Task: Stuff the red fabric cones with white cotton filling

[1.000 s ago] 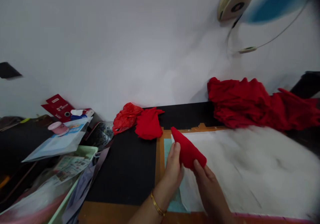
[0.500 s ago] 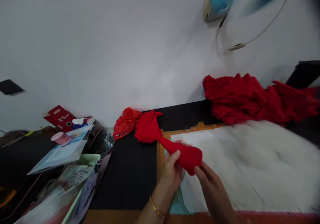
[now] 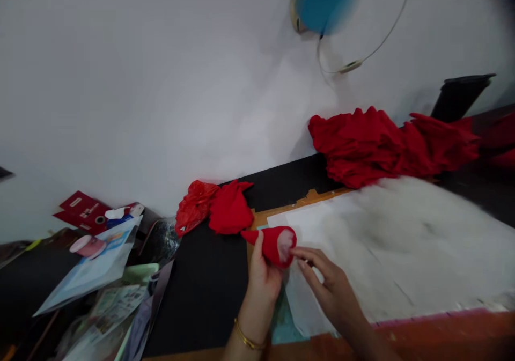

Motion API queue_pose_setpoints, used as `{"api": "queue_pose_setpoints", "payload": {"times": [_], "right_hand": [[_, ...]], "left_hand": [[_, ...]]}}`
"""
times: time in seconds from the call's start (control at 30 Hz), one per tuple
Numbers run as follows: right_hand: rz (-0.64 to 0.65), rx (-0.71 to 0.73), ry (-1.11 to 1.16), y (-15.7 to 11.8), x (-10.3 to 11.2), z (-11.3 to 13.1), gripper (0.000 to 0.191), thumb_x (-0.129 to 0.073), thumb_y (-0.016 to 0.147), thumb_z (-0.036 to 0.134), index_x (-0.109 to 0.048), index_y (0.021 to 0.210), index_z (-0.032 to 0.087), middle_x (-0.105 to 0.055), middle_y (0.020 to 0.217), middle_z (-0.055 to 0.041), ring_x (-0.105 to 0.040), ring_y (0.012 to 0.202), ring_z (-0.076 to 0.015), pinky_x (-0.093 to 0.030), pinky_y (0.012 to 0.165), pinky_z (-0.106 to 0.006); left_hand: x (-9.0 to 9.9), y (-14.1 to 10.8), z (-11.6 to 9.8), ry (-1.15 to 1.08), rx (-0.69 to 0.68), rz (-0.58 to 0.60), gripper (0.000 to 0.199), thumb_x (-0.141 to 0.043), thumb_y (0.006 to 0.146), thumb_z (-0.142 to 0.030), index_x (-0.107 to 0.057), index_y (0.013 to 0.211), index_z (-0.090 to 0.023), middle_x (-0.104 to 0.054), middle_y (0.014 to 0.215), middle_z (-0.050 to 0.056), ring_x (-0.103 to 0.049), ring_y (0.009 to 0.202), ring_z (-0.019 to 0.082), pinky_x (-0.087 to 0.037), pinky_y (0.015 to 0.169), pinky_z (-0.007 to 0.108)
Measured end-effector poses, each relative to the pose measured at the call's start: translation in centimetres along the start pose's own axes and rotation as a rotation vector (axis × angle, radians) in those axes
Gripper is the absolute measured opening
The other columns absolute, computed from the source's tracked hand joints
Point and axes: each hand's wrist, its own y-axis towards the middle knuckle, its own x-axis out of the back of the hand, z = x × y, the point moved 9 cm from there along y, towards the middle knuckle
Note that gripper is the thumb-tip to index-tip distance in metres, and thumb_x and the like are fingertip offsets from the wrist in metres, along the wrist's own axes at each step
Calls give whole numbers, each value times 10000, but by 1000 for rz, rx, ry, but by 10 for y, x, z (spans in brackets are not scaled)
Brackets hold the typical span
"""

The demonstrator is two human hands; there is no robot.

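Note:
My left hand point(image 3: 263, 275) is closed around a red cloth cone point(image 3: 270, 243), its narrow tip pointing left and its wide end turned to the right. White stuffing point(image 3: 285, 243) shows inside the wide opening. At that opening, the outstretched index finger of my right hand point(image 3: 328, 280) touches the stuffing near the rim, with the thumb slightly apart below it. Just beyond my left hand lies a small heap of red cloth pieces point(image 3: 230, 209). To the right spreads a large mound of white fluffy stuffing point(image 3: 418, 243).
A big pile of red cloth point(image 3: 370, 146) lies by the wall. A crumpled red plastic bag point(image 3: 195, 205) sits beside the small heap. At left are a pink round container point(image 3: 87, 247), a red box point(image 3: 85, 211) and a pale green bin point(image 3: 140, 273) with packets. A cable point(image 3: 388, 34) hangs above.
The cone has turned so its wide, stuffed opening now shows, and it has moved left. My right hand has shifted from gripping its end to touching the opening. The view has shifted slightly right.

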Motion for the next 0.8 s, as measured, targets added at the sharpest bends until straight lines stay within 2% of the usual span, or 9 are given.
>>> {"api": "queue_pose_setpoints", "payload": {"times": [0.1, 0.17, 0.27, 0.37, 0.43, 0.5, 0.57, 0.67, 0.8], "right_hand": [[-106, -13, -88, 10, 27, -1, 188, -543, 911, 352, -670, 1010, 255, -681, 985, -59, -623, 862, -235, -495, 783, -359], [-122, -3, -138, 21, 35, -1, 220, -578, 874, 344, -635, 1063, 247, -661, 1013, -64, -598, 806, -225, -488, 722, -351], [0, 34, -181, 40, 23, 1, 260, -574, 800, 254, -623, 1055, 230, -643, 971, -54, -570, 761, -206, -464, 661, -325], [137, 7, -201, 50, 6, -3, 142, -522, 715, 164, -603, 817, 220, -608, 774, -4, -547, 685, -176, -417, 617, -289], [153, -39, -215, 52, 5, -7, 72, -525, 694, 160, -544, 722, 223, -571, 682, 26, -516, 631, -158, -378, 576, -266], [157, -74, -222, 52, 7, -10, 52, -558, 701, 186, -535, 721, 228, -542, 631, 47, -486, 588, -147, -352, 546, -256], [203, -91, -171, 50, 8, -10, 78, -599, 736, 244, -580, 811, 234, -560, 646, 50, -500, 587, -150, -367, 548, -257], [237, -86, -70, 50, 11, -5, 205, -586, 820, 356, -620, 981, 235, -650, 791, 12, -572, 667, -171, -429, 615, -281], [189, -28, -259, 56, 13, -1, 90, -542, 804, 271, -616, 812, 222, -637, 753, -6, -572, 692, -185, -420, 648, -305]], "left_hand": [[-3, 0, -6, 1, -5, 31, 320, -683, 827, -315, -627, 1082, -131, -729, 960, 94, -701, 822, 216, -581, 786, 364], [-6, -5, -1, 15, 33, 46, 332, -691, 821, -329, -629, 1080, -131, -729, 967, 101, -704, 825, 226, -584, 780, 378], [-9, -13, 14, 42, 125, 82, 343, -695, 816, -336, -640, 1066, -108, -728, 980, 127, -706, 835, 234, -579, 792, 369], [-10, -17, 27, 55, 197, 114, 330, -682, 823, -316, -643, 1050, -80, -726, 982, 145, -707, 840, 233, -571, 808, 356], [-7, -16, 29, 47, 213, 111, 321, -672, 828, -311, -639, 1042, -73, -726, 958, 142, -706, 824, 230, -570, 808, 359], [-5, -13, 30, 35, 240, 111, 352, -657, 838, -324, -624, 1067, -59, -724, 948, 150, -705, 824, 238, -571, 803, 370], [-3, -10, 30, 20, 258, 108, 394, -640, 850, -342, -603, 1110, -49, -722, 946, 159, -705, 827, 244, -575, 787, 369], [-3, -8, 28, 1, 251, 93, 413, -616, 866, -352, -583, 1153, -57, -724, 950, 155, -706, 827, 243, -580, 773, 364], [-7, -17, 31, 44, 234, 78, 383, -615, 871, -350, -601, 1133, -71, -725, 968, 145, -707, 838, 233, -576, 808, 371]]}}
